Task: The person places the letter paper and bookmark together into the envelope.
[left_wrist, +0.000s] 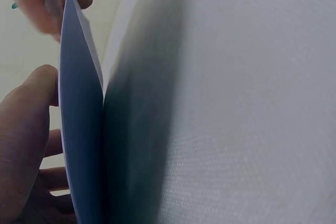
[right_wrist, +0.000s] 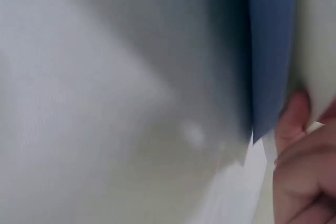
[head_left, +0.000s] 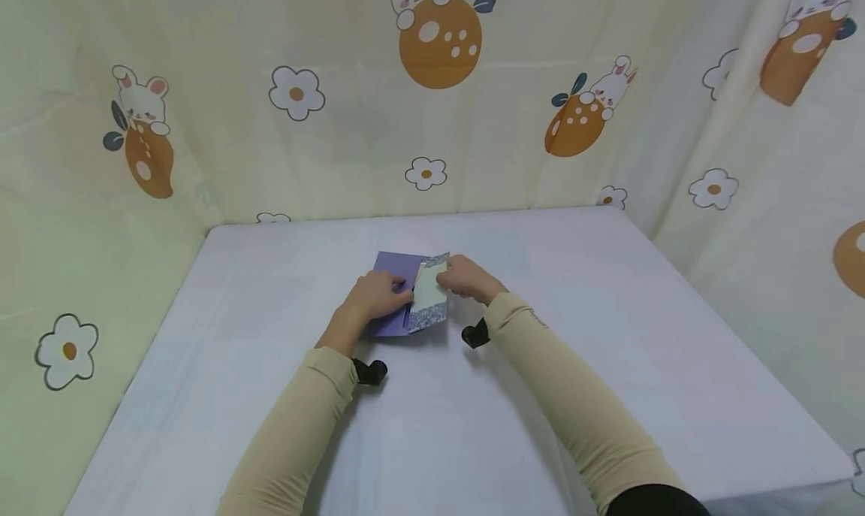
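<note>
On the white, finely woven cloth of the worktop (head_left: 642,336), near its middle, lies a smooth purple folder (head_left: 390,326), stiff and straight-edged, with a pale rectangular card (head_left: 429,285) banded in speckled silver-blue at both ends tilted up at its right. The right hand (head_left: 469,277) has a closed pinch grip on the card's right edge, while the left hand (head_left: 375,294) rests on the folder, its grip loose, thumb and fingers parted.
</note>
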The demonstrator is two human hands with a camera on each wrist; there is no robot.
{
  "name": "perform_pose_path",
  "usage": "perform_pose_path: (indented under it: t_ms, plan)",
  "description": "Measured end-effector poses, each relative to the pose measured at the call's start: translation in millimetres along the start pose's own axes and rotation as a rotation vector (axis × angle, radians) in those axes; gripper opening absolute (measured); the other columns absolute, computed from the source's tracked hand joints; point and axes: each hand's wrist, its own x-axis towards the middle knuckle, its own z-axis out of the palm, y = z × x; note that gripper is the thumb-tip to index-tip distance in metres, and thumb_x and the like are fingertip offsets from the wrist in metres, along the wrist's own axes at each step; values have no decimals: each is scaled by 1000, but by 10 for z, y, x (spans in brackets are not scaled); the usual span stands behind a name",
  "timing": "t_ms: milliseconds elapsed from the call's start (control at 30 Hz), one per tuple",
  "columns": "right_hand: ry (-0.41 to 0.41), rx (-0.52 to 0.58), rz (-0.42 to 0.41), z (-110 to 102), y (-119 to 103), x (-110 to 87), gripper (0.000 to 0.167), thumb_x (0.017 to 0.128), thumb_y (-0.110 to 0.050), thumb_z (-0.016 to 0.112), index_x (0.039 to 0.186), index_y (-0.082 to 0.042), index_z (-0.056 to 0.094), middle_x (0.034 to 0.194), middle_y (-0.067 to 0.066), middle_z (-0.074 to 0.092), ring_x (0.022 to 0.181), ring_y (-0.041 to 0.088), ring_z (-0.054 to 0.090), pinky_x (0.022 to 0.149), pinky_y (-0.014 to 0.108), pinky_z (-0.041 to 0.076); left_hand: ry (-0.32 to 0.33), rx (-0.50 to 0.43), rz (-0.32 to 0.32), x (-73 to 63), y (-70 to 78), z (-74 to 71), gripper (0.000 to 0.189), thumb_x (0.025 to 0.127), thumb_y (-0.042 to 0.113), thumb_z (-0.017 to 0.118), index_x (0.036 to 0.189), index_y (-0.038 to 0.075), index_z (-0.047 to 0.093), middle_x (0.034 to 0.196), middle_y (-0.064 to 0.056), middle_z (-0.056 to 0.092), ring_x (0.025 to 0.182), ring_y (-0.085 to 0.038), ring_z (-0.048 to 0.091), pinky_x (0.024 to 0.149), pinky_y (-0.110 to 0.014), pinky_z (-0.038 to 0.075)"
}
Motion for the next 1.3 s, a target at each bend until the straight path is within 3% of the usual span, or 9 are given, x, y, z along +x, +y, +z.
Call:
perform_pose_path:
  t_ms: [67,133,300,500,700,933,1100,1300]
  plan:
    - [-38,96,17,-23,14,-18,47,86,-7,48,132,3,44,57,-2,39,44,8,29,44,22,28,-3,-3,-7,4,0,-1,59,82,46,50,131,14,59,131,-9,60,120,-31,56,95,-42,47]
    - [-48,174,18,-31,8,-46,60,85,-3,49,143,1,35,55,-3,42,44,6,34,44,20,32,-6,-4,-9,8,2,-4,59,82,46,50,131,14,59,131,-8,60,121,-31,56,95,-42,47]
    - [7,233,0,23,-2,-66,69,84,0,51,147,5,25,52,-4,54,45,3,51,50,18,45,-8,-15,-14,10,17,-14,58,83,45,50,131,14,58,132,-8,60,122,-31,55,97,-42,46]
    - [25,178,18,117,1,-31,72,86,-3,51,148,8,16,53,-5,58,44,2,55,53,18,50,-2,-6,-16,5,43,-22,57,84,45,50,132,15,58,132,-8,60,119,-30,56,97,-42,46]
    - [5,171,47,161,-12,-47,50,85,-2,52,130,13,36,58,-1,60,46,3,57,52,17,49,-13,-9,-28,-11,54,-13,57,84,45,51,132,16,58,132,-8,59,112,-28,59,94,-41,47]
    - [32,130,53,219,-8,-49,20,84,-2,55,103,3,49,59,-1,57,49,4,54,51,16,45,-9,-15,-10,-41,49,-7,58,83,44,51,132,14,58,132,-9,60,113,-28,60,94,-42,47]
    - [15,127,44,239,-29,-75,13,84,-2,57,95,1,50,60,0,56,50,5,55,53,17,45,-18,-9,-15,-56,35,-9,57,83,43,53,132,15,58,132,-8,60,114,-29,59,94,-42,47]
    - [69,93,17,248,-63,-78,12,81,-3,59,80,-7,47,57,-3,55,52,6,55,56,18,40,4,2,8,-50,27,-15,57,82,43,53,130,14,60,129,-9,61,111,-30,61,92,-43,48]
